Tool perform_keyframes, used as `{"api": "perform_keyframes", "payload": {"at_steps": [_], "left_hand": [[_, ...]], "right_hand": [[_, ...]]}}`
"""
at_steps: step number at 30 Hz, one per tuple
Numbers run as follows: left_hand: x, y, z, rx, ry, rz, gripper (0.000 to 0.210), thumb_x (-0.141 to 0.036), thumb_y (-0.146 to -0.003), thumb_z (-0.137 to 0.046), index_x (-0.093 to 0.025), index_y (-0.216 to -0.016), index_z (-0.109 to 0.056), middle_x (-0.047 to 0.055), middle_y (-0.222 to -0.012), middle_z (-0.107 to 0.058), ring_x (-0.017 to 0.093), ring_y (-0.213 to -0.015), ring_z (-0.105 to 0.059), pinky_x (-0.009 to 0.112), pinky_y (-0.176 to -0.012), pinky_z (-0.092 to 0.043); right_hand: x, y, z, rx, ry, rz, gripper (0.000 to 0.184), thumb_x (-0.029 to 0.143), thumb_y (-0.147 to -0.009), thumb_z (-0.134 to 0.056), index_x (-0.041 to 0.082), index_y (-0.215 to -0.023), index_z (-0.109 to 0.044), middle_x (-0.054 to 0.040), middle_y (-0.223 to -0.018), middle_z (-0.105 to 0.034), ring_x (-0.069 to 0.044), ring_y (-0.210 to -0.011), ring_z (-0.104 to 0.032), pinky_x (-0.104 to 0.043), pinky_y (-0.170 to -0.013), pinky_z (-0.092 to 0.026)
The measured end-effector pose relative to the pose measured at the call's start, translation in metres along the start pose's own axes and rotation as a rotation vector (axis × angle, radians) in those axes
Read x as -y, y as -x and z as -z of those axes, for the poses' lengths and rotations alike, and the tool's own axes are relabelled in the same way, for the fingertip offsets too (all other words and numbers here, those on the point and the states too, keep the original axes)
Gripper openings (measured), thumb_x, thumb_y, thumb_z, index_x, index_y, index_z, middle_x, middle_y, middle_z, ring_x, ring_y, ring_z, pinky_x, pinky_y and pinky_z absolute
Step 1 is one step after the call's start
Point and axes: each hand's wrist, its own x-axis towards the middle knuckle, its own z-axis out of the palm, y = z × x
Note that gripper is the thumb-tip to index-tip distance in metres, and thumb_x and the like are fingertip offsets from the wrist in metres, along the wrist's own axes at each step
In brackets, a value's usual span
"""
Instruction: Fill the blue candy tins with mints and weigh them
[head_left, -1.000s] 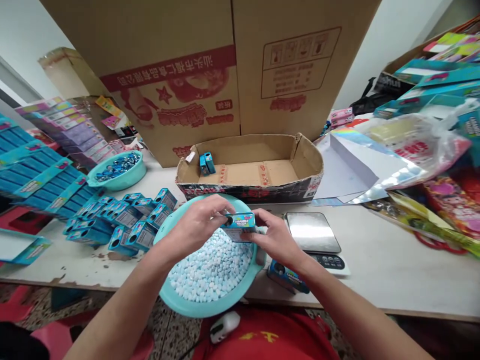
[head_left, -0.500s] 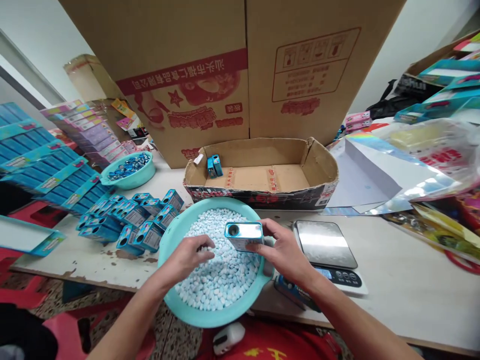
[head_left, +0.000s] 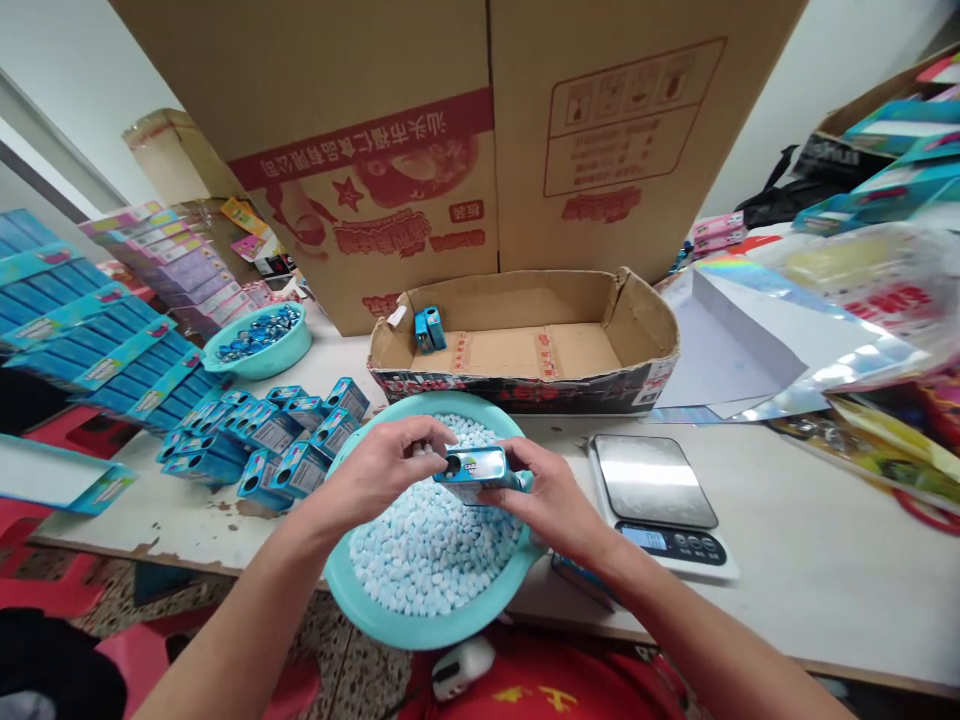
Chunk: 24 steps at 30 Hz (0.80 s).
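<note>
My right hand [head_left: 551,495] grips a small blue candy box [head_left: 480,465] from its right end. The box lies tilted, with a round dark hole at its left end. My left hand [head_left: 386,460] is closed on a few pale candies [head_left: 424,449] right beside that hole, thumb and fingers together. Both hands are above a turquoise basin [head_left: 409,634] full of white and pale blue candies [head_left: 431,550]. Left of the basin, several similar blue boxes [head_left: 270,430] stand in a cluster.
Behind the basin is a low cardboard tray [head_left: 525,394] with two blue boxes [head_left: 429,330] in it. A digital scale [head_left: 656,480] sits to the right. A smaller turquoise bowl [head_left: 262,368] holds shiny blue pieces. Stacked blue cartons [head_left: 97,340] line the left.
My left hand has risen from the candies toward the box hole, now with candies in its fingers. My right hand has moved the box slightly left, toward it.
</note>
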Motion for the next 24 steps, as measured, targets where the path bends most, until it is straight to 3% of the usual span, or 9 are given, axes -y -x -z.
{"api": "perform_keyframes", "payload": {"at_steps": [3, 7, 12, 16, 19, 22, 24], "left_hand": [[0.003, -0.001, -0.003, -0.002, 0.119, 0.009, 0.017, -0.024, -0.079, -0.058, -0.018, -0.093, -0.066, 0.002, -0.089, -0.064, 0.014, -0.082, -0.055, 0.026, -0.073, -0.042], [0.005, -0.005, -0.009, -0.012, 0.103, -0.008, 0.022, -0.026, -0.077, -0.062, -0.019, -0.097, -0.067, 0.002, -0.091, -0.063, 0.014, -0.081, -0.054, 0.026, -0.072, -0.042], [0.002, -0.013, -0.011, -0.088, 0.225, 0.026, 0.019, -0.031, -0.074, -0.067, -0.016, -0.087, -0.066, 0.0, -0.077, -0.061, 0.011, -0.07, -0.052, 0.023, -0.064, -0.042], [0.008, -0.012, -0.005, -0.214, 0.184, 0.08, 0.023, -0.037, -0.073, -0.067, -0.017, -0.083, -0.065, 0.001, -0.074, -0.062, 0.012, -0.066, -0.053, 0.022, -0.06, -0.043], [0.04, -0.004, -0.007, -0.255, -0.015, 0.126, 0.035, -0.049, -0.076, -0.062, -0.019, -0.092, -0.066, 0.004, -0.087, -0.066, 0.017, -0.076, -0.058, 0.026, -0.067, -0.047], [0.088, 0.009, -0.027, -0.04, -0.361, 0.111, 0.053, -0.058, -0.07, -0.063, -0.023, -0.108, -0.065, 0.008, -0.11, -0.065, 0.027, -0.1, -0.059, 0.036, -0.086, -0.048], [0.115, 0.019, -0.047, 0.102, -0.506, 0.087, 0.051, -0.058, -0.074, -0.058, -0.023, -0.111, -0.065, 0.01, -0.112, -0.064, 0.029, -0.106, -0.057, 0.041, -0.093, -0.044]], "right_hand": [[0.0, 0.0, 0.002, -0.01, -0.021, -0.015, 0.031, 0.021, -0.069, -0.076, 0.021, -0.097, -0.064, 0.0022, -0.088, -0.064, -0.017, -0.08, -0.056, -0.027, -0.074, -0.043], [0.002, 0.001, 0.003, -0.012, -0.037, -0.023, 0.028, 0.019, -0.068, -0.076, 0.02, -0.093, -0.065, 0.0024, -0.086, -0.064, -0.016, -0.078, -0.056, -0.026, -0.072, -0.043], [-0.001, 0.003, 0.006, -0.031, -0.103, -0.03, 0.031, 0.018, -0.067, -0.076, 0.02, -0.096, -0.065, 0.0019, -0.089, -0.065, -0.017, -0.082, -0.057, -0.027, -0.076, -0.044], [0.001, 0.008, 0.016, -0.065, -0.17, -0.072, 0.03, 0.019, -0.065, -0.078, 0.02, -0.093, -0.065, 0.002, -0.088, -0.065, -0.017, -0.082, -0.058, -0.028, -0.075, -0.046], [-0.001, 0.017, 0.039, -0.162, -0.28, -0.072, 0.031, 0.022, -0.065, -0.079, 0.02, -0.092, -0.063, 0.0021, -0.088, -0.065, -0.017, -0.082, -0.06, -0.028, -0.077, -0.048], [-0.019, 0.032, 0.075, -0.323, -0.324, -0.071, 0.033, 0.028, -0.066, -0.08, 0.02, -0.091, -0.061, 0.001, -0.088, -0.067, -0.017, -0.083, -0.062, -0.029, -0.078, -0.05], [-0.041, 0.044, 0.1, -0.449, -0.262, -0.111, 0.036, 0.031, -0.064, -0.081, 0.019, -0.092, -0.061, -0.0006, -0.087, -0.067, -0.018, -0.081, -0.063, -0.03, -0.077, -0.051]]}}
